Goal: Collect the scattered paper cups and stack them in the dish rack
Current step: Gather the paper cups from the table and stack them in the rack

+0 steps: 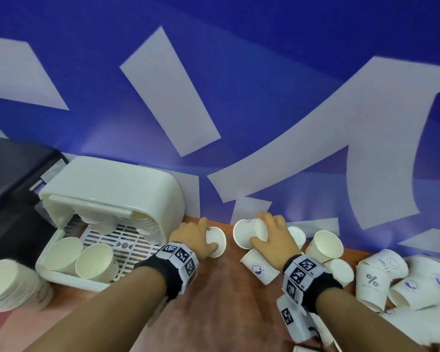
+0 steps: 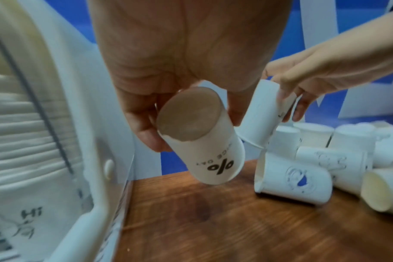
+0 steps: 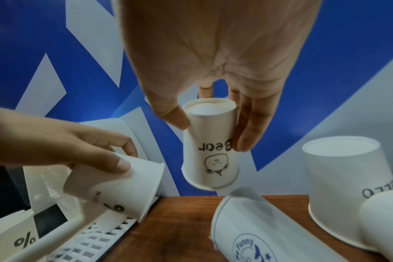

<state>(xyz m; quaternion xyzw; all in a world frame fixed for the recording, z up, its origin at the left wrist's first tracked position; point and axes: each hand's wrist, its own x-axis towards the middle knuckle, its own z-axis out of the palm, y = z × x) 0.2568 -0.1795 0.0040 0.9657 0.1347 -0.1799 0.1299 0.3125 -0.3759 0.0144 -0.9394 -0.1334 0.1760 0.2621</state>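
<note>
left hand grip pinching percent-print cup mid-frame beside dish rack, right hand grip pinching bear-print cup, loose cups lower right on tabletop

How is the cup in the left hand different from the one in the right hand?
The left hand's cup bears a black percent sign; the right hand's cup shows "Bear" with a small cartoon face. The left hand's cup is held beside the dish rack, the right hand's cup above the scattered cups. Both are white paper, off the table.
</note>
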